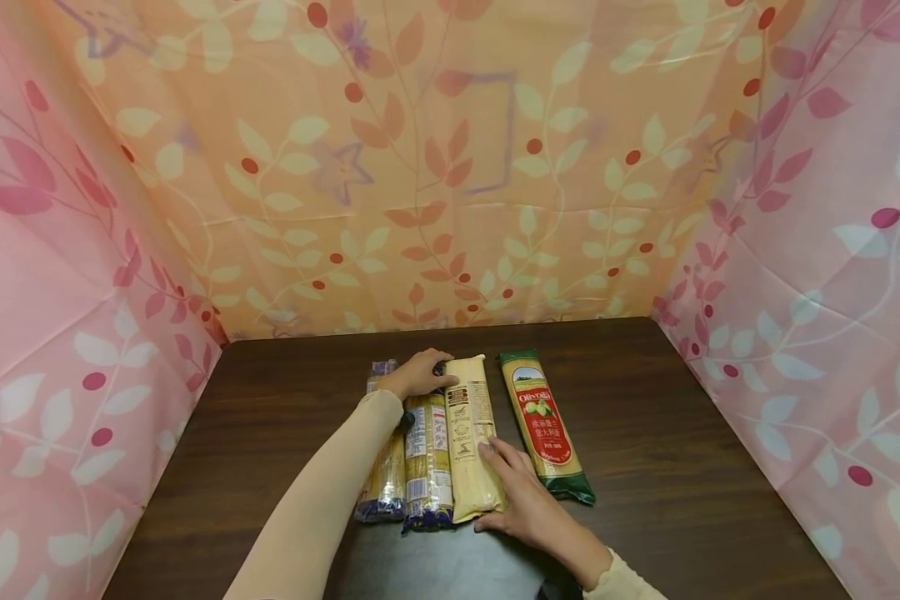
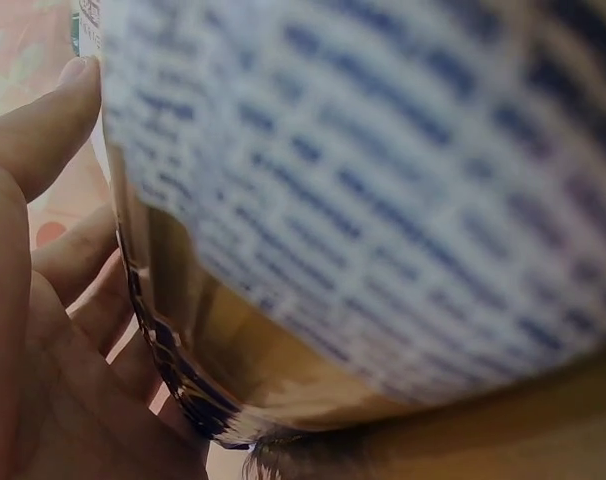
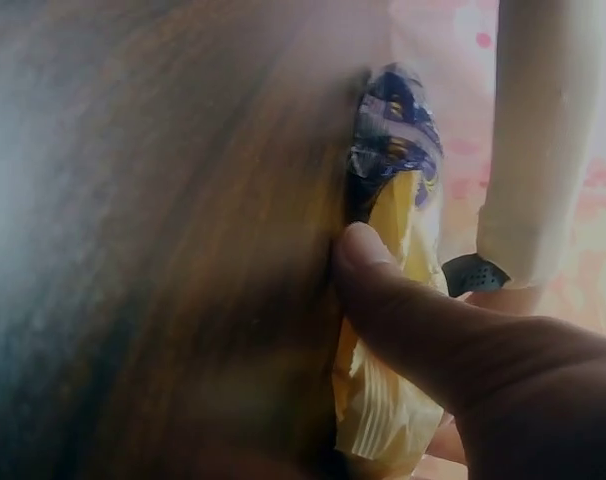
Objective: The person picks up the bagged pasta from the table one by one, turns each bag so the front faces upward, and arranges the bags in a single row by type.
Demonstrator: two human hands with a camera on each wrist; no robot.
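A cream pasta pack point(image 1: 465, 450) with brown print lies lengthwise on the dark table point(image 1: 645, 433). Close along its left side is a clear pack of long golden pasta point(image 1: 428, 454) with a white label and purple ends. Another clear, purple-ended pasta pack point(image 1: 387, 479) lies further left, partly covered by my left forearm. At the far end of these packs, my left hand point(image 1: 418, 375) reaches its thumb to the cream pack, fingers loosely bent. My right hand point(image 1: 525, 496) touches the cream pack's right edge with fairly straight fingers, its thumb point(image 3: 383, 290) at the near end.
To the right, set apart, lies a green-ended spaghetti pack point(image 1: 543, 425) with a red label, slightly slanted. A floral curtain point(image 1: 435, 167) stands behind the table's back edge, with pink floral sheets point(image 1: 817, 250) at both sides.
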